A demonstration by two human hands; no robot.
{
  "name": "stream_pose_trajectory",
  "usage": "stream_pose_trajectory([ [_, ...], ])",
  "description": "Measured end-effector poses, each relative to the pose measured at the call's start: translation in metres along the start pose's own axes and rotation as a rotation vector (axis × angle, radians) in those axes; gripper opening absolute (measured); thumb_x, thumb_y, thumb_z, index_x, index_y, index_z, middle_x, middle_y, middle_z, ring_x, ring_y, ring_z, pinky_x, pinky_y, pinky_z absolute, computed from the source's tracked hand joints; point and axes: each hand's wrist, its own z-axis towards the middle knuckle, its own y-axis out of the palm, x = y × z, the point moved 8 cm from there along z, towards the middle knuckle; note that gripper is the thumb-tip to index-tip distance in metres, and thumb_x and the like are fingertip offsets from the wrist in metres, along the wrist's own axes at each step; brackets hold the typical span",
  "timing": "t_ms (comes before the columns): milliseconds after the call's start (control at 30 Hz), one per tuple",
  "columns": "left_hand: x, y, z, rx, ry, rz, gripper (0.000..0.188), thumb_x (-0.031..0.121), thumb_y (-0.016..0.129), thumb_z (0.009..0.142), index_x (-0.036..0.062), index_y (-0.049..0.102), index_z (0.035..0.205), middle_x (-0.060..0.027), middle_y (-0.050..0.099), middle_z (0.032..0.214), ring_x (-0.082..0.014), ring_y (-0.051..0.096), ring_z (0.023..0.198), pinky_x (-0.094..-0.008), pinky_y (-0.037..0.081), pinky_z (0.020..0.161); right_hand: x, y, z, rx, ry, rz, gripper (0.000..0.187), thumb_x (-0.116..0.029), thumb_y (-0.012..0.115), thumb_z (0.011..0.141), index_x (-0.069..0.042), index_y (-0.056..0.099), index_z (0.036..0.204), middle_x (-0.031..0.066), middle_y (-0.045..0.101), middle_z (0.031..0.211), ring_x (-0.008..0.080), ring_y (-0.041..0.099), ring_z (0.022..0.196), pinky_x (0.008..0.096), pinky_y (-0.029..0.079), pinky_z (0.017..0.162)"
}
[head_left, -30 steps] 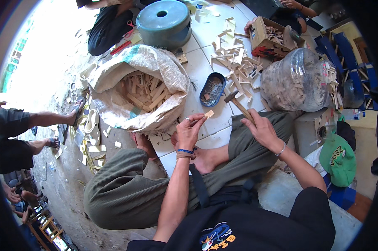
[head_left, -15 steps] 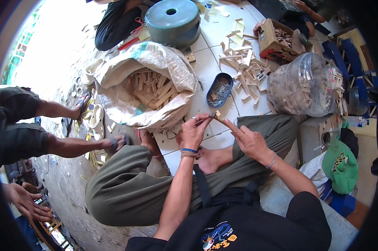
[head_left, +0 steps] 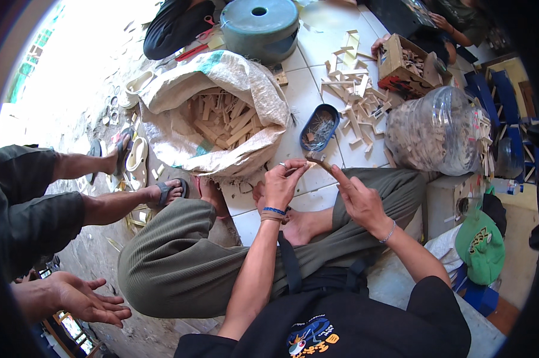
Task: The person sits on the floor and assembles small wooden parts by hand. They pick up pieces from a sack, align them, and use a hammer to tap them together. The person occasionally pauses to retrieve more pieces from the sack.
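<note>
Above my crossed legs, my left hand is closed, its thumb and fingertips pinching a small pale piece of wood whose lower part they hide. My right hand is closed on a narrow brown tool, its index finger stretched along it. The tool's far end lies over the pale piece; its exact kind is too small and blurred to tell. Just beyond both hands, a blue oval tray of nails sits on the tiles. To its left stands an open white woven sack with wooden pieces inside.
Joined wood strips lie heaped beyond the tray. A clear plastic container of wood pieces and a cardboard box stand at right, a round grey-green tub at the back. At left are another person's legs and open hand.
The brown tool now lies across the pale piece at a different angle, and both hands have shifted slightly. At left, the other person's hand has moved right and turned palm up; their near foot has shifted.
</note>
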Motion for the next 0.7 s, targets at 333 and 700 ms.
stream_pose_trajectory([
  [333, -0.003, -0.001, -0.001, 0.018, 0.011, 0.006, 0.015, 0.002, 0.079, 0.092, -0.0035, 0.077, 0.106, -0.0053, 0.078, 0.101, -0.0083, 0.071, 0.092, -0.0236, 0.060, 0.084, -0.004, 0.000, -0.002, 0.034, -0.051, -0.054, 0.079, -0.009, 0.063, 0.096, -0.034, 0.034, 0.165, 0.0112, 0.049, 0.077, 0.0330, 0.057, 0.052, 0.0467, 0.051, 0.049],
  [700, -0.020, -0.001, -0.002, 0.014, 0.079, 0.104, 0.014, 0.008, 0.076, 0.095, 0.0026, 0.079, 0.108, -0.0082, 0.080, 0.103, -0.0118, 0.073, 0.095, -0.0293, 0.059, 0.085, 0.006, 0.016, -0.009, -0.041, -0.019, -0.189, 0.074, -0.010, 0.065, 0.094, -0.032, 0.043, 0.161, 0.0117, 0.050, 0.079, 0.0354, 0.059, 0.056, 0.0493, 0.050, 0.052],
])
